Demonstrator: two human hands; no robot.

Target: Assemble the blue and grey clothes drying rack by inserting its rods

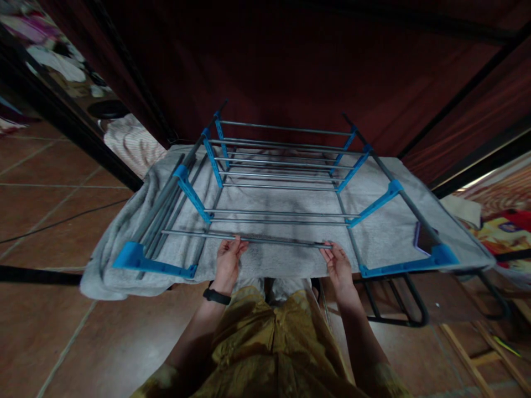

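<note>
A folded drying rack (282,166) with grey metal rods and blue plastic joints lies on a grey towel (385,226) spread over a low table. My left hand (229,260), with a black band on its wrist, is closed on the nearest grey rod (282,240). My right hand (338,265) pinches the same rod near its right end. Both hands sit at the towel's front edge, about a forearm's length apart.
A phone (423,237) lies on the towel at the right, by a blue corner piece (440,255). Dark red curtain (315,66) hangs behind. Tiled floor (45,210) spreads left, with heaped cloth (133,141) beyond. A black metal frame (398,309) and wooden slats (468,354) lie right.
</note>
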